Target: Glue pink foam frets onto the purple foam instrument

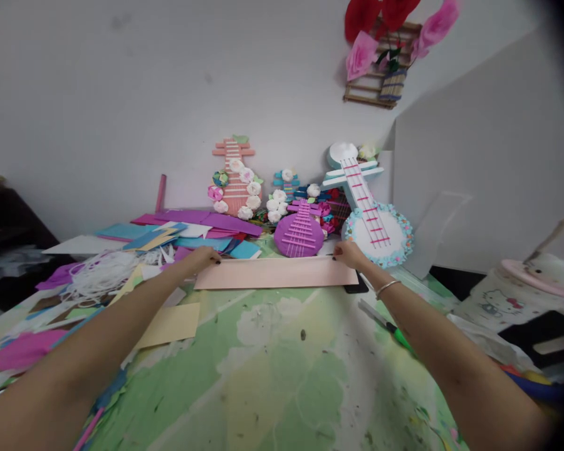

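A long pale pink foam strip [277, 273] lies flat across the far part of the green patterned table [272, 376]. My left hand [202, 257] rests with curled fingers on the strip's left end. At the strip's right end, its top corner is pinched by my right hand [350, 254], which wears a thin bracelet at the wrist. Both arms stretch forward over the table.
Behind the strip stand foam craft guitars: a purple one [299, 233], a white and blue one [373, 219], a pink one [234, 181]. Coloured foam sheets [188, 228] and white cord [98, 275] pile at left. Green-handled scissors [388, 326] lie at right, by a cat-figure container [521, 294].
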`<state>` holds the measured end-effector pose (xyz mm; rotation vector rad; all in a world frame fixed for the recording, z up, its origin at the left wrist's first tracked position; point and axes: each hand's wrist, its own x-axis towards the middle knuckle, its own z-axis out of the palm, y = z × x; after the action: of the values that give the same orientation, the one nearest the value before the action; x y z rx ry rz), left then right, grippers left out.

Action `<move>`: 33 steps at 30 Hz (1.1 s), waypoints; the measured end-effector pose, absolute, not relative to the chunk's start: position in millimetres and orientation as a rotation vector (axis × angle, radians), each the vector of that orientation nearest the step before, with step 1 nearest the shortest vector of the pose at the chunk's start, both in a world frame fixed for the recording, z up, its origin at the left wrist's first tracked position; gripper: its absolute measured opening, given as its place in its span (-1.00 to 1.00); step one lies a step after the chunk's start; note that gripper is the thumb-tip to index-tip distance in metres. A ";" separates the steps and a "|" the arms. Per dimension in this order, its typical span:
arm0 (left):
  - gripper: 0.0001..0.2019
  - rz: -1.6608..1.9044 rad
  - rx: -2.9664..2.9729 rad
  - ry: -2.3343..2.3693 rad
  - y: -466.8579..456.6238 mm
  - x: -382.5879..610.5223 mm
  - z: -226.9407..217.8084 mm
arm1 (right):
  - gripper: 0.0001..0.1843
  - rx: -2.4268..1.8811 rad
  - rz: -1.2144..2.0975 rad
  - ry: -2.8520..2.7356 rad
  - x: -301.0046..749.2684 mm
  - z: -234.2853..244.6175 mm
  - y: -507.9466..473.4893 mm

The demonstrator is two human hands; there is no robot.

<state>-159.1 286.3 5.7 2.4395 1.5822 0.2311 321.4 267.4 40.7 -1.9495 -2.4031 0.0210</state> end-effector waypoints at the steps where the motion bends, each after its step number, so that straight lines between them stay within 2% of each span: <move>1: -0.79 0.249 2.465 1.599 287.4 -159.1 8.5 | -0.69 -1.933 -0.002 -2.385 323.0 44.3 268.0; 4: -0.71 0.319 2.545 1.630 281.8 -162.2 21.9 | -0.71 -1.873 -0.066 -2.332 329.6 59.2 260.2; 9: -0.67 0.421 2.697 1.551 228.0 -176.5 39.9 | -0.89 -1.708 -0.098 -2.329 341.5 69.3 200.5; 15: -0.71 0.470 3.052 1.182 132.8 -179.1 21.9 | -0.83 -1.521 -0.083 -2.453 343.0 24.8 110.9; 21: -0.79 0.528 3.215 1.205 86.6 -166.8 -11.9 | -0.78 -1.457 -0.160 -2.513 340.7 -17.3 67.6; 29: -0.73 0.491 3.164 1.225 57.3 -161.7 -25.6 | -0.75 -1.494 -0.257 -2.507 350.3 -32.9 46.5; 33: -0.69 0.388 3.094 1.205 53.3 -163.5 -23.6 | -0.63 -1.678 -0.317 -2.356 357.8 -35.2 46.5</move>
<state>-163.5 53.3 -23.6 3.0935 1.2052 0.3879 357.8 46.5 -35.2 -1.6778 -2.3556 -0.3172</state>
